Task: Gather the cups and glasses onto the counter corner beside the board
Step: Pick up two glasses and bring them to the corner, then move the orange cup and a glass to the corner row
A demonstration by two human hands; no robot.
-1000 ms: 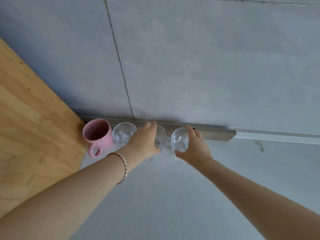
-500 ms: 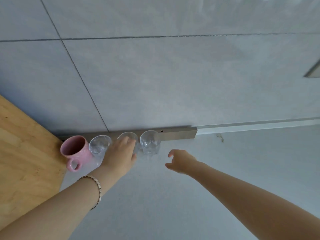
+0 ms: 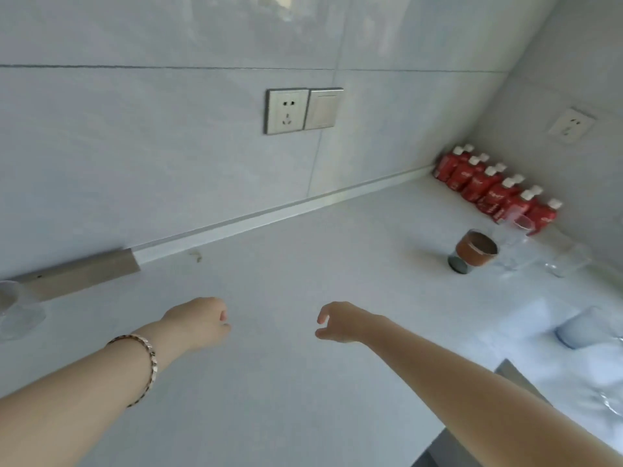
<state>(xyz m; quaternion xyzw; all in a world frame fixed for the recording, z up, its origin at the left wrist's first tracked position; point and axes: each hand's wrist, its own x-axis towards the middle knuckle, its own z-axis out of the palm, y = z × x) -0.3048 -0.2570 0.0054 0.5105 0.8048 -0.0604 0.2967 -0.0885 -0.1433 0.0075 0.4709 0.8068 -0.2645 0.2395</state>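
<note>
A: Bare skin and nothing in it: we find the left hand point(image 3: 199, 323) and the right hand point(image 3: 340, 321) both loosely curled and empty, held above the counter point(image 3: 269, 382), well left of the brown cup point(image 3: 475, 252).

B: We concur. What lies around that cup?

A: Clear glasses point(image 3: 515, 256) stand just right of it, their number hard to tell through the blur. A pale blue cup point(image 3: 580, 328) sits nearer us and to its right, and red bottles point(image 3: 495, 193) stand in a row behind it. Far left of it, at the frame edge, a lone glass point(image 3: 17, 311) stands against the wall. The board is out of view.

B: Then we judge this to be the fetching step: hands free, the brown cup's cluster yet to be collected.

A: Agreed. The next move calls for a long stretch rightward, one vessel per hand, gripped low on the body. The glasses stand close together, so we advise taking the outer ones first to avoid knocking neighbours.
</note>
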